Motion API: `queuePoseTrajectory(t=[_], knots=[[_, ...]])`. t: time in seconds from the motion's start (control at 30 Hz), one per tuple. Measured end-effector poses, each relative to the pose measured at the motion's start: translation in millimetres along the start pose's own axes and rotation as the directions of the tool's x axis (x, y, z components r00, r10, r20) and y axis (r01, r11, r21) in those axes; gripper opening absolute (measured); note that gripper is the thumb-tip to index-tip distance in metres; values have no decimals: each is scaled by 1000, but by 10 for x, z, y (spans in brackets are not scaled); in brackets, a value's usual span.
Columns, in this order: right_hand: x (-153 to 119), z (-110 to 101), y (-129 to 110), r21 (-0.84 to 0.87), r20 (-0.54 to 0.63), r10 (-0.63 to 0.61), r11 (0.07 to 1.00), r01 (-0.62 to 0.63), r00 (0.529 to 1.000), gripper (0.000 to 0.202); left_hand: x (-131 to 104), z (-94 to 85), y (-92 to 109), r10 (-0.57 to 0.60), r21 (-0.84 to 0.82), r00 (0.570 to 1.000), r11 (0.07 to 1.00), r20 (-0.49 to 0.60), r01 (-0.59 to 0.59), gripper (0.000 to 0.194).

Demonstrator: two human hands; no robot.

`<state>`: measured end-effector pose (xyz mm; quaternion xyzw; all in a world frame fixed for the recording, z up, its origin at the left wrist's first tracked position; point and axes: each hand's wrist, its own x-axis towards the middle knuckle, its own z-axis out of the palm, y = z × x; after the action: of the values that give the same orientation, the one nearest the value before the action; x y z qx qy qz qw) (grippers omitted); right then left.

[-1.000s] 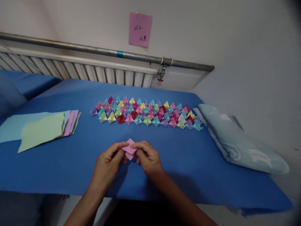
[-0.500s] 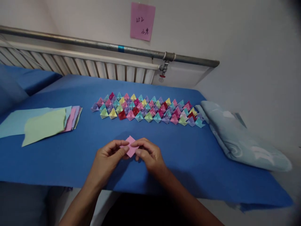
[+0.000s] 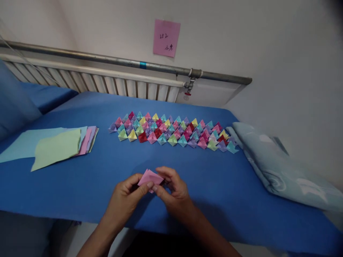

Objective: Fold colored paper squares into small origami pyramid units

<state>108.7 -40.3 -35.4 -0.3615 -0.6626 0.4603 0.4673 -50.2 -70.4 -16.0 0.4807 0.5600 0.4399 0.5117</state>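
Together, two hands (image 3: 151,196) grip one folded pink paper (image 3: 150,177) between thumbs and fingers.

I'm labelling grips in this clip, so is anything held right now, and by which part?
Yes: the pink folded paper, pinched near its lower edge by the left hand and right hand, thumbs on top.

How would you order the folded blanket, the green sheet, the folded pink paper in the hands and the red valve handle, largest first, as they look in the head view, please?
1. Folded blanket
2. Green sheet
3. Folded pink paper, partly covered
4. Red valve handle
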Motion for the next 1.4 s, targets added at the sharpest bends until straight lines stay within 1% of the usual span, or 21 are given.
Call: queuePoseTrajectory(t=[0.07,0.13,0.2,0.3,0.4,0.57,0.77,0.9,0.97,1.07,1.17,1.23,1.33,1.4], knots=[[20,-40,-63,-29,41,0,1000,1,999,30,-21,-22,19,24,45,1000,999,8,-25,27],[57,-88,-152,-69,74,-39,997,44,997,23,-43,-44,47,61,85,998,994,32,-63,25],[98,-127,-244,-101,78,-92,990,99,993,14,-63,-56,79,108,126,992,985,65,-116,23],[138,-149,-341,-133,71,-131,981,139,989,3,-81,-53,118,158,154,982,973,108,-173,22],[141,-144,-376,-143,90,-145,977,156,985,10,-89,-47,128,171,156,976,969,136,-192,22],[109,-131,-368,-107,104,-120,986,132,987,13,-112,-63,120,170,164,971,967,166,-197,22],[98,-128,-369,-117,128,-127,983,142,984,10,-117,-72,104,197,156,970,963,144,-219,22],[94,-145,-390,-102,198,-136,982,159,971,13,-113,-87,92,205,160,960,958,193,-237,22],[95,-156,-399,-89,221,-105,988,127,970,13,-120,-103,98,200,163,956,958,216,-238,22],[103,-171,-407,-99,211,-61,992,84,976,6,-134,-128,116,197,175,950,954,241,-242,22],[113,-186,-417,-123,242,-76,987,108,967,12,-143,-139,129,186,188,948,953,257,-237,24],[115,-191,-432,-121,272,-85,985,122,958,11,-146,-138,134,176,187,945,955,276,-232,25],[107,-186,-458,-132,272,-66,986,105,960,12,-153,-120,142,176,178,940,956,293,-234,24],[101,-176,-467,-156,256,-62,982,104,965,15,-157,-101,144,189,180,944,953,272,-242,24]])
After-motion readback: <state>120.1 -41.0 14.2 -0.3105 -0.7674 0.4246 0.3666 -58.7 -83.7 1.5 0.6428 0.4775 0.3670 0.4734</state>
